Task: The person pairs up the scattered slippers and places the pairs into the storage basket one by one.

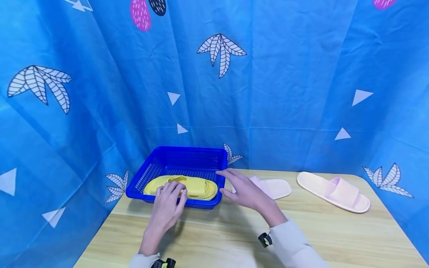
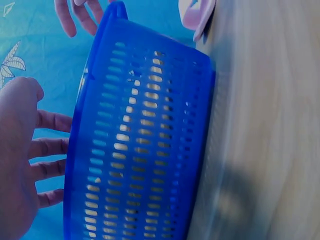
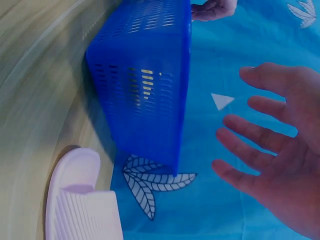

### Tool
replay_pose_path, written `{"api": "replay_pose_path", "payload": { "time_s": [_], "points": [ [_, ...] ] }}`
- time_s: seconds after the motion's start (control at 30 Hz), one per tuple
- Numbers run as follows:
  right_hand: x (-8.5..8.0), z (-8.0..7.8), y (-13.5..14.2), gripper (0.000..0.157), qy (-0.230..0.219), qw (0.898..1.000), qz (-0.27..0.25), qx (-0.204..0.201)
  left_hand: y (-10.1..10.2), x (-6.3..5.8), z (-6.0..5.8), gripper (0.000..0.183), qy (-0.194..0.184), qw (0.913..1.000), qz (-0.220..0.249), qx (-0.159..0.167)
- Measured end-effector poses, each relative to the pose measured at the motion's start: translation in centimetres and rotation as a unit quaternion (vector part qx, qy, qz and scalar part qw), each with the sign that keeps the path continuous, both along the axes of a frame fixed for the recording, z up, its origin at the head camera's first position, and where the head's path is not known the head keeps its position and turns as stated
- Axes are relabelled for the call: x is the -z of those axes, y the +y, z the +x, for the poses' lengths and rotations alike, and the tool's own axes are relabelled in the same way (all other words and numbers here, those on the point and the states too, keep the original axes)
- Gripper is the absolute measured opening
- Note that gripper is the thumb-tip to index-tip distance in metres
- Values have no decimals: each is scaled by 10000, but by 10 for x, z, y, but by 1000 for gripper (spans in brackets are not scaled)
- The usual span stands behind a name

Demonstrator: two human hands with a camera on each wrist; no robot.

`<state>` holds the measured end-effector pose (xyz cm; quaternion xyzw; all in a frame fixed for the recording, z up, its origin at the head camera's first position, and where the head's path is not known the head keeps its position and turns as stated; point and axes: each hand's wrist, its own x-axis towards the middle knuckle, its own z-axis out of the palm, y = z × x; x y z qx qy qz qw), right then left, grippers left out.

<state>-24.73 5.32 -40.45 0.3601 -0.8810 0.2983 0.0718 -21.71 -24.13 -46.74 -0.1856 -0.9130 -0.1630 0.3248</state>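
A blue plastic basket (image 1: 194, 149) with slotted walls stands at the left of the table, in the head view. In its front half lie yellow slippers (image 1: 202, 188), seen only as pale patches through the slots in the wrist views. My left hand (image 1: 167, 206) reaches over the front rim, its loosely bent fingers at the slippers. The left wrist view has these fingers (image 2: 50, 146) spread behind the rim; their tips are hidden there. Just right of the basket, my right hand (image 1: 246, 189) hovers with spread fingers and holds nothing, as the right wrist view confirms.
Two pale pink slippers lie on the wooden table (image 1: 207, 238): one slipper (image 1: 280, 188) partly behind my right hand, the other slipper (image 1: 345, 193) farther right. A blue patterned curtain (image 1: 285, 93) hangs close behind and along both sides of the table.
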Motion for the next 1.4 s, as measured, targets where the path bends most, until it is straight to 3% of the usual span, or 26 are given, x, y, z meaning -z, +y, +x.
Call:
{"api": "replay_pose_path", "payload": {
  "time_s": [0.3, 0.57, 0.83, 1.4],
  "points": [
    [6, 11, 28, 54, 216, 9984, -455, 260, 23, -14, -1, 24, -95, 9995, 117, 279],
    [10, 16, 50, 54, 487, 9968, -472, 433, 48, -24, -1, 29, -326, 9974, 352, 532],
    [13, 23, 79, 57, 990, 9904, -727, 632, 73, -28, -7, 34, -366, 9957, 492, 698],
    [14, 28, 124, 66, 1550, 9789, -793, 1069, 122, -34, -18, 42, -572, 9924, 665, 863]
  ]
}}
